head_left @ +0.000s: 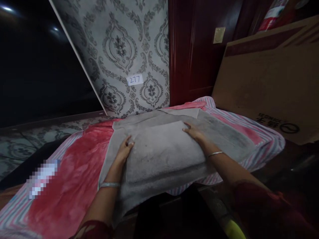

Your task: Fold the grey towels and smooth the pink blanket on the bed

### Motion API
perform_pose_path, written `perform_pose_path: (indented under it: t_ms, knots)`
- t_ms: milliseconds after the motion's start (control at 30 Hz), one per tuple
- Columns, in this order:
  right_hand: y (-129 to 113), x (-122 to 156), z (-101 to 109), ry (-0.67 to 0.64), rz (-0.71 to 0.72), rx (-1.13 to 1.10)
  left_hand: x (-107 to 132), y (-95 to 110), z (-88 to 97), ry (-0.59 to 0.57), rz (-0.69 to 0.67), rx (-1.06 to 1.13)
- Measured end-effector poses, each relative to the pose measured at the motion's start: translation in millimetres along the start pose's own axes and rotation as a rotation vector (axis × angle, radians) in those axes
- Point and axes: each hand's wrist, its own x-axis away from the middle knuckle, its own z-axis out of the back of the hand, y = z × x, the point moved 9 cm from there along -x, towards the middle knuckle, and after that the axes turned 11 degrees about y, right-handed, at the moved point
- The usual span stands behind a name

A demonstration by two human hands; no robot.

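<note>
A grey towel-like cloth (164, 149), folded into a thick rectangle, lies in the middle on top of more grey fabric (221, 132) that spreads out beneath it. At the folded cloth's left edge is my left hand (124, 150), thumb and forefinger a little apart, the other fingers partly hidden. My right hand (195, 133) touches the far right corner of the fold, its fingers stretched and apart. Neither hand visibly grips the cloth. Under the grey fabric, a red-pink plush cover (84, 162) with a striped border (269, 141) drapes over the surface.
A dark screen (45, 66) leans at the left. Behind are patterned wallpaper (119, 46) with a paper label (135, 79) reading 277, and a dark red wooden panel (196, 49). A large cardboard box (269, 79) stands right. Something yellow (234, 229) shows low down.
</note>
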Motion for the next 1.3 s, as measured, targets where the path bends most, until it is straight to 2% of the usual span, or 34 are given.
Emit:
perform_pose_path:
  t_ms: [100, 167, 233, 367, 500, 600, 667, 733, 867, 967, 1033, 1100, 1133, 1200, 1233, 1300]
  knots:
    - [25, 8, -8, 0.040, -0.017, 0.066, 1, -20, -7.0, 0.009, -0.001, 0.002]
    - [33, 11, -9, 0.037, -0.018, 0.066, 1, -26, -8.2, 0.008, 0.007, 0.036]
    - [35, 14, -4, 0.007, -0.020, 0.053, 2, -30, -7.0, -0.007, 0.074, 0.085]
    - [37, 31, 15, -0.086, 0.030, 0.034, 20, -37, 2.9, -0.056, 0.249, 0.164]
    - [42, 64, 38, -0.116, 0.153, 0.124, 52, -44, 20.3, -0.078, 0.274, 0.095]
    - [37, 86, 43, -0.078, 0.300, 0.250, 67, -41, 25.6, -0.071, 0.085, -0.018]
    - [34, 94, 40, -0.036, 0.374, 0.351, 71, -34, 23.0, -0.069, -0.102, -0.094]
    - [32, 98, 37, -0.016, 0.418, 0.438, 71, -31, 18.7, -0.079, -0.228, -0.176]
    - [23, 104, 38, -0.021, 0.426, 0.636, 66, -32, 17.5, -0.128, -0.302, -0.402]
    - [-3, 117, 38, 0.077, 0.435, 0.819, 70, -10, 29.3, 0.025, -0.413, -0.639]
    - [-32, 135, 17, 0.116, 0.508, 0.858, 81, 15, 23.9, 0.109, -0.559, -0.747]
    - [-58, 161, -28, 0.041, 0.620, 0.812, 96, 34, -0.2, 0.056, -0.701, -0.807]
    - [-69, 177, -57, -0.042, 0.703, 0.788, 103, 37, -15.3, 0.000, -0.753, -0.840]
    - [-81, 207, -109, -0.208, 0.838, 0.753, 113, 33, -41.7, -0.099, -0.794, -0.946]
    - [-80, 217, -129, -0.273, 0.857, 0.756, 116, 28, -50.9, -0.133, -0.791, -1.005]
    - [-72, 227, -150, -0.352, 0.849, 0.774, 120, 14, -61.3, -0.186, -0.779, -1.096]
